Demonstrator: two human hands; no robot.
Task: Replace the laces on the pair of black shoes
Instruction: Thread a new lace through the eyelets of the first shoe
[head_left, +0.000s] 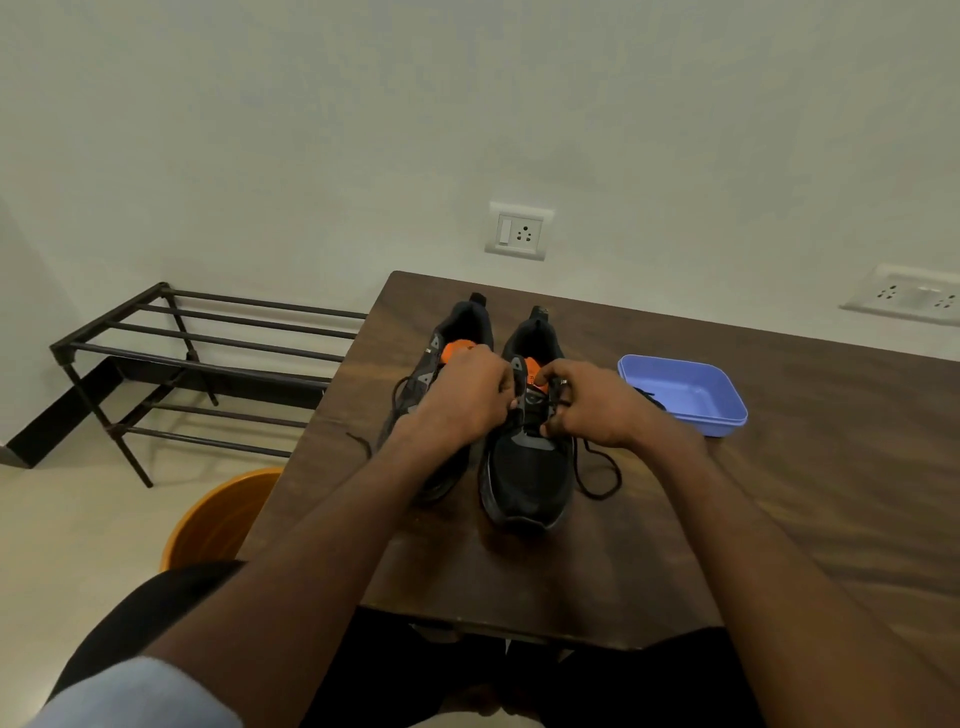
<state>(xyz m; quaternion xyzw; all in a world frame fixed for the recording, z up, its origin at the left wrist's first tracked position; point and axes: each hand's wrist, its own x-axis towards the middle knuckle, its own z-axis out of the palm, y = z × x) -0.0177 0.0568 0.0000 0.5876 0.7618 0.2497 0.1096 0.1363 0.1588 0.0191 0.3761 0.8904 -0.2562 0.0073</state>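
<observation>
Both hands work at the throat of the right-hand black shoe (524, 467): the right hand (597, 405) pinches its thin black lace (602, 475) at the eyelets with curled fingers, while the left hand (462, 402), fingers also curled, grips the shoe's opposite edge, though whether it also holds lace cannot be told. This matte mesh shoe stands toe toward the viewer beside its partner, the left-hand black shoe (441, 343), both showing orange linings and resting mid-table on the dark wood-grain table (779, 493). A shallow, rounded-rectangular lilac plastic tray (711, 410) holding a dark lace lies just right; a dark metal-bar rack (208, 358) and an orange bucket (218, 525) stand on the floor at left.
</observation>
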